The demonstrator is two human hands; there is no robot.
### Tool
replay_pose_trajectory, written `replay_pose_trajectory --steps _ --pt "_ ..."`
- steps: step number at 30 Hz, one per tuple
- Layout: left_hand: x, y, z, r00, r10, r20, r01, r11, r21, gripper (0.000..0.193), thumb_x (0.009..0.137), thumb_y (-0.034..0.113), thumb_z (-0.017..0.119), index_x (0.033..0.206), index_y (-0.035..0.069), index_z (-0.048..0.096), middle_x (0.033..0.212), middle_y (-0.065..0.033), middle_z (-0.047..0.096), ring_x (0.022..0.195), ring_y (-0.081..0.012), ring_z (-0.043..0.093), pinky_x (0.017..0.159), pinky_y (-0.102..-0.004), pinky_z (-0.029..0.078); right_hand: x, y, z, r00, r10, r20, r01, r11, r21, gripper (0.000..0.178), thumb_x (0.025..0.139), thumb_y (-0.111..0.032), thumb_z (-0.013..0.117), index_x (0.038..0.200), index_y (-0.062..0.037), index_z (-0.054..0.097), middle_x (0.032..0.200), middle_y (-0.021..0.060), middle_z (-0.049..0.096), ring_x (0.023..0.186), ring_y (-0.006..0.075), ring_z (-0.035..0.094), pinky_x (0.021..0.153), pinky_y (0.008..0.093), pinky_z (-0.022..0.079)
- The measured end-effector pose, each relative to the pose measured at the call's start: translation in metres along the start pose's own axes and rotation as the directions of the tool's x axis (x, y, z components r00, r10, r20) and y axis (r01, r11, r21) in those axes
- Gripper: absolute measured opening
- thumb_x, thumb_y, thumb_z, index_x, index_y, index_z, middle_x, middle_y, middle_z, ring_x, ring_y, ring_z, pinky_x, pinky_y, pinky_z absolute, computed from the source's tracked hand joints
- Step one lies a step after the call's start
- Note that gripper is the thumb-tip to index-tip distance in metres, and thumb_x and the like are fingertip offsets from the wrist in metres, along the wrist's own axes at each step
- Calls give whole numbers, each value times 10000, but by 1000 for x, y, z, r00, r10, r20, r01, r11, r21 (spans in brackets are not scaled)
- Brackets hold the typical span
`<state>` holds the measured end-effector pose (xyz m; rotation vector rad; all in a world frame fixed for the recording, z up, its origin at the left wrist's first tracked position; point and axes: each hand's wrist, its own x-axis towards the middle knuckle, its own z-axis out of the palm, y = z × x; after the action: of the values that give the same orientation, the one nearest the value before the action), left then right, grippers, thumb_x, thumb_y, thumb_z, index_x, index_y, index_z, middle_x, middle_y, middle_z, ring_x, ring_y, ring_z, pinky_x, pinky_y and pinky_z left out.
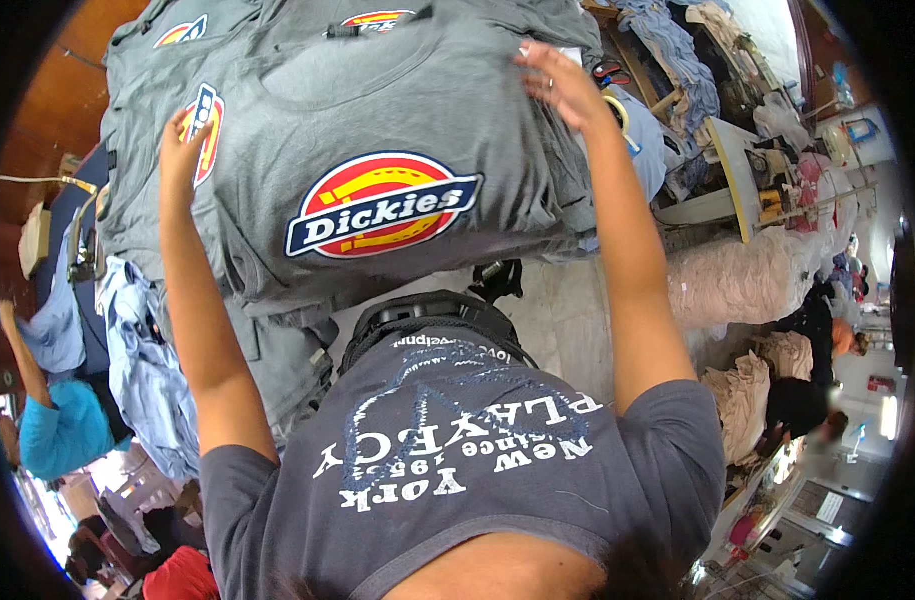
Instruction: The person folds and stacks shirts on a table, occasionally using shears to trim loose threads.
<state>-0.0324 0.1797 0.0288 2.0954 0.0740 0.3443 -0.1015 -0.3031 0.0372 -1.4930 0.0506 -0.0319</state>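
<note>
A grey T-shirt (397, 115) with a large red, yellow and blue printed emblem lies spread on top of more grey shirts, its round neckline at the far side. Over the left part of the pile is my left hand (183, 150), thumb and fingers apart, beside a second printed emblem (208, 138). I cannot tell whether it touches the cloth. My right hand (565, 88) hovers near the shirt's right shoulder with its fingers spread. Something small and white shows by its fingertips, and no garment is gripped in it.
Light blue garments (152, 360) hang at the left, near a person in a blue top (67, 430). Red-handled scissors (610, 72) and a roll of tape (619, 120) lie beyond my right hand. Large plastic-wrapped bundles (742, 275) stand on the right.
</note>
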Motion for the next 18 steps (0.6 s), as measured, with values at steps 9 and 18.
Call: replay_pose_trajectory --steps 9,18 --pt "-130 108 133 844 458 280 -385 880 -279 202 747 104 615 947 81 602 773 -55 575 612 -118 530 540 -234 423 -100 28 -8 1000 -27 4 27 966 -257 202 801 -132 575 954 -3 600 840 20 610 704 60 506 642 200 410" --pt "-199 114 215 602 119 789 234 919 -318 313 764 28 592 1060 12 489 717 -82 588 614 -134 592 547 -233 471 -151 38 31 984 -164 77 173 724 -668 169 673 -127 660 800 -38 594 791 65 525 715 215 500 654 305 407"
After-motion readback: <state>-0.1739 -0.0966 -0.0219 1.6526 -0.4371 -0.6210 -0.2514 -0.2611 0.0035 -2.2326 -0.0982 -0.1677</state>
